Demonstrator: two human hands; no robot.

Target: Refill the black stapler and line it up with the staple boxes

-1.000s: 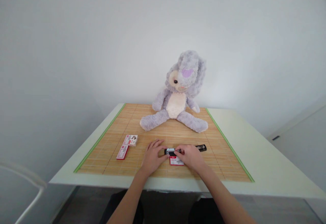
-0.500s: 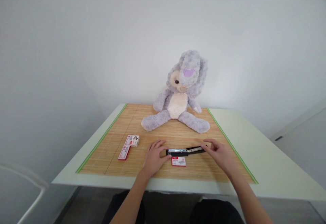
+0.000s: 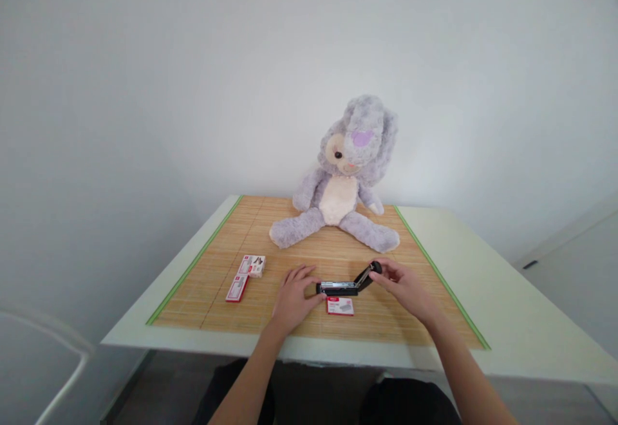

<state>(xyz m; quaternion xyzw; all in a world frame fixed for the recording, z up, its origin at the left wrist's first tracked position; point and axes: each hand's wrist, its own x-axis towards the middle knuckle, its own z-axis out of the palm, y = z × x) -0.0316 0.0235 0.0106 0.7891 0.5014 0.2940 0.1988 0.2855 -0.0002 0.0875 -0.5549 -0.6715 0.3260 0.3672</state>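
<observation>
A black stapler (image 3: 339, 288) lies on the bamboo mat, its top arm swung back to the right and tilted up from the hinge, with the metal staple channel exposed. My left hand (image 3: 295, 295) grips the stapler's left end between thumb and index finger; its other fingers rest on the mat. With thumb and fingers, my right hand (image 3: 403, 285) pinches the tip of the raised top arm (image 3: 367, 275). Just in front of the base lies a small red-and-white staple box (image 3: 340, 306), close to my left thumb.
Several more small red-and-white boxes (image 3: 237, 288) lie together on the mat's left side. A grey plush rabbit (image 3: 338, 199) sits at the back against the wall. The bamboo mat (image 3: 217, 309) has green edges and covers the middle of a white table (image 3: 531, 341).
My right hand has lifted the stapler's top arm from nearly flat to a steep tilt, moving it up and leftward. My left hand stays on the base.
</observation>
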